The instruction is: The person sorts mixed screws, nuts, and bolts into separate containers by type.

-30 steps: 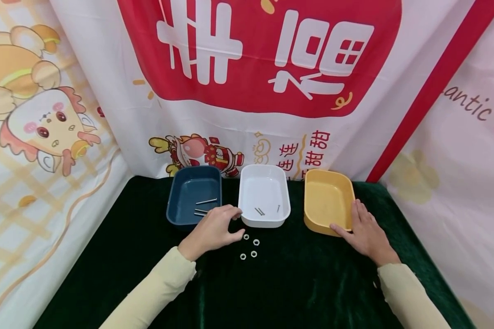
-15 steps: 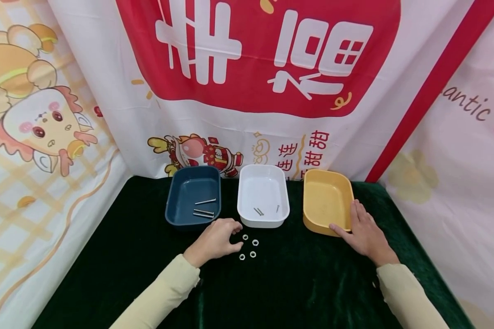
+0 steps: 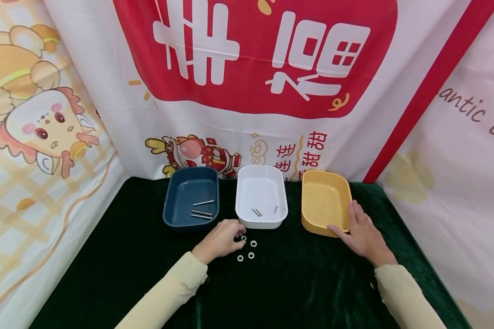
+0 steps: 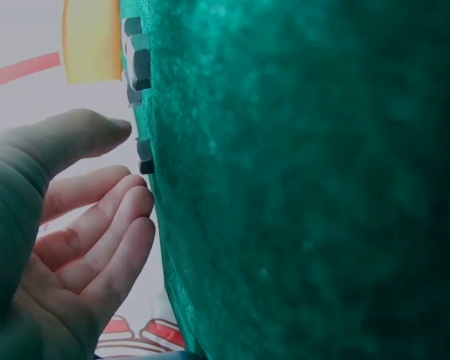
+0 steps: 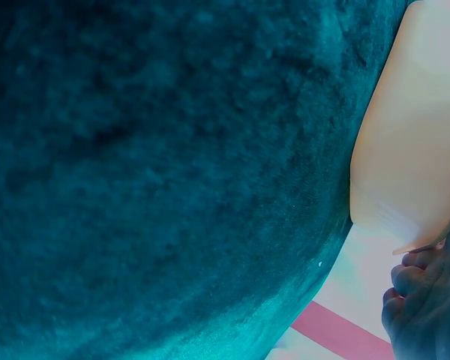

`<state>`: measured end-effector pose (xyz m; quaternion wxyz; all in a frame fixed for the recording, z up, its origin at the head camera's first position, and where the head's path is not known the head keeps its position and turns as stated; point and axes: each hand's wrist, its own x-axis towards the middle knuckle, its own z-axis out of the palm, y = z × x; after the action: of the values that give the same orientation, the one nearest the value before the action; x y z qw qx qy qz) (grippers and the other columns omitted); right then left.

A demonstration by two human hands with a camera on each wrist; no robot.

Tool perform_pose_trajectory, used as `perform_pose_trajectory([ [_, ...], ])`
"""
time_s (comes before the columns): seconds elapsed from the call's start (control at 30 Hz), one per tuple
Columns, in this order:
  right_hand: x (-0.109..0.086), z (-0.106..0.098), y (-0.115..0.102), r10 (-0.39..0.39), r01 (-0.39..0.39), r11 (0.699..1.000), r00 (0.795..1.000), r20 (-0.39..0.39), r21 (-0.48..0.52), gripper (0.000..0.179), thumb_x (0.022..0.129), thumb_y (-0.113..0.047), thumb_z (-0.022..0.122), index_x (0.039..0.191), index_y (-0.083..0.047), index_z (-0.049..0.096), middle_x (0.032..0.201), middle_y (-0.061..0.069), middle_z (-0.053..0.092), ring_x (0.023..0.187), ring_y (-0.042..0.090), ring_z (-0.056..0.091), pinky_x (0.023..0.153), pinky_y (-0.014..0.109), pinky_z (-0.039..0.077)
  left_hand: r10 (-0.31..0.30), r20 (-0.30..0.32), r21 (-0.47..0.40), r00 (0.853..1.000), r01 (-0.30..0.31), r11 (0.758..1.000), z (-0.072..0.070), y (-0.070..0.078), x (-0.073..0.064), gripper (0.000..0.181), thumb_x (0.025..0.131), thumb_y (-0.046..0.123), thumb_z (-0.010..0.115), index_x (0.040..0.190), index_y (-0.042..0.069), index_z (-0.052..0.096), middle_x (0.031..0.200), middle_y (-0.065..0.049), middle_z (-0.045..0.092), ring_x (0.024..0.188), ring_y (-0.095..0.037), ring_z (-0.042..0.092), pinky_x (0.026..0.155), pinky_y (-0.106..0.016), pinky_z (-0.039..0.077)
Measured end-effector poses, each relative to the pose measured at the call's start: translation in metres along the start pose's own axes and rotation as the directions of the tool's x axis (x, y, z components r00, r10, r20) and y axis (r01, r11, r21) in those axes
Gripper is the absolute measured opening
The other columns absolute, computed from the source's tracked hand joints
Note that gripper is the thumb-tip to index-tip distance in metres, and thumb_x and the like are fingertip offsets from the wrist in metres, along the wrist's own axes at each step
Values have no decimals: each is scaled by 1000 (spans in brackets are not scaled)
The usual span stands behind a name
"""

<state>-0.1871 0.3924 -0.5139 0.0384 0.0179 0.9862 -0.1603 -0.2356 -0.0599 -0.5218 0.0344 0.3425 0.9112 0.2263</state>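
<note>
Several hex nuts (image 3: pixel 253 243) lie on the dark green cloth in front of the white tray (image 3: pixel 261 225). My left hand (image 3: pixel 221 240) is low over the cloth, its thumb and bent fingers apart on either side of the farthest nut (image 3: pixel 244 238). In the left wrist view, that nut (image 4: pixel 144 156) sits just beyond the gap between thumb and fingertips, on the cloth. My right hand (image 3: pixel 365 235) rests on the near right corner of the yellow tray (image 3: pixel 319 227), thumb at the front rim and fingers extended along the right side.
A dark blue tray (image 3: pixel 174 201) at the left holds three long bolts (image 3: pixel 201 214). Small thin screws (image 3: pixel 257 212) lie in the white tray. Behind the row of trays hangs a printed cloth (image 3: pixel 247 107); another printed cloth (image 3: pixel 37 192) borders the left.
My left hand has moved right and slightly down, from beside the blue and white trays to around the farthest nut. The right hand stays on the yellow tray.
</note>
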Motion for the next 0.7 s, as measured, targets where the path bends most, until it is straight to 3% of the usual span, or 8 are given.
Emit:
perform_pose_trajectory([
  [0.33, -1, -1, -1, -7, 7, 1000, 1000, -5, -3, 119, 95, -84, 40, 167, -7, -16, 178, 19, -11, 161, 51, 7, 125, 74, 14, -8, 60, 46, 998, 6, 999, 1, 2, 8, 15, 91, 20, 82, 102, 11, 79, 99, -2, 75, 90, -13, 69, 80, -32, 60],
  [0.7, -1, -2, 0, -13, 13, 1000, 1000, -3, -3, 120, 94, -87, 37, 167, -8, -17, 178, 15, -15, 161, 52, 7, 125, 74, 14, 26, 70, 50, 997, -30, 998, 0, 6, 12, 9, 84, 14, 81, 93, 13, 78, 89, 2, 71, 77, -7, 62, 69, -26, 55],
])
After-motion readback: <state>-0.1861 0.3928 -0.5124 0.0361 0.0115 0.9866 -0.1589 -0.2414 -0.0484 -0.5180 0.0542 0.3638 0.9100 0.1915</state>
